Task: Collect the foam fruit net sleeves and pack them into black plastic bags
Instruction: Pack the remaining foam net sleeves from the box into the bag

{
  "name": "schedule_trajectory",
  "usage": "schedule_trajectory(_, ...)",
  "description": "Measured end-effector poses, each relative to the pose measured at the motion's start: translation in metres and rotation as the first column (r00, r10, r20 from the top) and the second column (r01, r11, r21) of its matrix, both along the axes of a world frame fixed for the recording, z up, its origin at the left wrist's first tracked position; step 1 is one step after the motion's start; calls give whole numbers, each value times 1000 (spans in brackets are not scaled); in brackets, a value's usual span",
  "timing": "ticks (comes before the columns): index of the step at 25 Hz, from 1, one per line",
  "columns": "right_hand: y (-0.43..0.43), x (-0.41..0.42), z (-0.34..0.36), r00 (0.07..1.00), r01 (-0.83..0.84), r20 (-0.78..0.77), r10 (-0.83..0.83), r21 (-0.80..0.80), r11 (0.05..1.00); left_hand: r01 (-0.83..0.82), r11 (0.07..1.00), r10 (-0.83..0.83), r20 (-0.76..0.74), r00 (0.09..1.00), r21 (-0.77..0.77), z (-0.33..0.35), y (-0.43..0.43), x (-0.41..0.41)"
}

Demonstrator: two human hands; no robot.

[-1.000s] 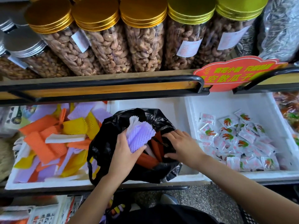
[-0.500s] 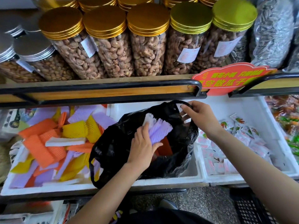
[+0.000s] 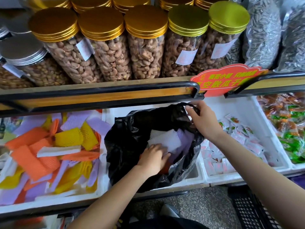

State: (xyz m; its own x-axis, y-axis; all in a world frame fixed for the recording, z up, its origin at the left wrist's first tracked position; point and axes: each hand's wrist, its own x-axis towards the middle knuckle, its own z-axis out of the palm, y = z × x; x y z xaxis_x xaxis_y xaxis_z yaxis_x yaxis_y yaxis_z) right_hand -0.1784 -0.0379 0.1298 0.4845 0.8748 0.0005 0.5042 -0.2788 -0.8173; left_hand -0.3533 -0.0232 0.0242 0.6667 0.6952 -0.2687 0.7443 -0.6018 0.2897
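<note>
A black plastic bag (image 3: 128, 142) sits open in the middle white foam bin. My left hand (image 3: 152, 160) is inside its mouth, fingers flat, pressing down on white and purple foam sleeves (image 3: 166, 141) that lie in the bag. My right hand (image 3: 200, 118) grips the bag's far rim by its handle and holds it up. A loose pile of orange, yellow, purple and white foam sleeves (image 3: 54, 149) fills the white bin to the left.
A black rail and wooden shelf edge (image 3: 99, 95) run just above the bins, with gold-lidded nut jars (image 3: 145, 47) on it. Small snack sachets (image 3: 237, 138) fill the bin on the right. A red sign (image 3: 226, 78) hangs from the shelf. A black crate (image 3: 252, 210) stands on the floor.
My left hand has pushed the purple and white sleeves down from the bag's mouth into the bag. My right hand went from the near rim to the far rim and lifted it.
</note>
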Motion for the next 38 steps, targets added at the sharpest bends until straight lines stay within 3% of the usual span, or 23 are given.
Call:
schedule_trajectory(1, 0, -11, 0, 984, -28, 176, 18, 53, 998, -30, 997, 26, 69, 997, 69, 9, 3, -16)
schedule_trajectory(3, 0, -35, 3, 859, -169, 510, 35, 220, 961, -99, 983, 53, 269, 962, 157, 28, 10, -49)
schedule_trajectory(4, -1, -48, 7, 811, -237, 585, 30, 281, 930, -129, 975, 52, 373, 926, 183, 38, 12, -64)
schedule_trajectory(7, 6, -118, 9, 790, -476, 558, 253, 299, 827, -318, 903, 101, 575, 812, 290, 49, 23, -146)
schedule_trajectory(9, 16, -165, -1, 743, -606, 503, 442, 225, 763, -461, 835, 227, 576, 786, 299, 42, 33, -211)
schedule_trajectory(12, 46, -231, -35, 603, -742, 418, 679, -18, 670, -660, 721, 478, 536, 695, 213, 16, 44, -301)
schedule_trajectory(15, 79, -287, -73, 497, -752, 405, 767, -241, 614, -801, 593, 686, 468, 557, 85, -17, 53, -358)
schedule_trajectory(20, 126, -344, -116, 442, -616, 476, 760, -455, 643, -855, 433, 875, 358, 324, -284, -60, 81, -405)
schedule_trajectory(23, 145, -362, -130, 468, -571, 449, 761, -503, 648, -853, 297, 935, 314, 167, -430, -65, 97, -413)
schedule_trajectory(26, 155, -370, -136, 520, -508, 426, 740, -542, 669, -794, 254, 941, 330, 72, -552, -70, 115, -413)
schedule_trajectory(28, 156, -371, -138, 497, -522, 441, 748, -536, 663, -788, 244, 942, 331, 54, -565, -73, 122, -406)
schedule_trajectory(30, 153, -370, -138, 498, -558, 421, 758, -515, 651, -796, 268, 933, 352, 74, -543, -78, 123, -400)
schedule_trajectory(33, 149, -362, -128, 561, -584, 381, 735, -447, 678, -787, 389, 890, 416, 188, -478, -75, 121, -388)
schedule_trajectory(34, 148, -359, -123, 583, -589, 365, 726, -425, 687, -787, 403, 878, 439, 189, -467, -71, 120, -386)
schedule_trajectory(38, 141, -348, -104, 717, -572, 300, 629, -262, 777, -760, 385, 804, 594, -1, -523, -34, 103, -363)
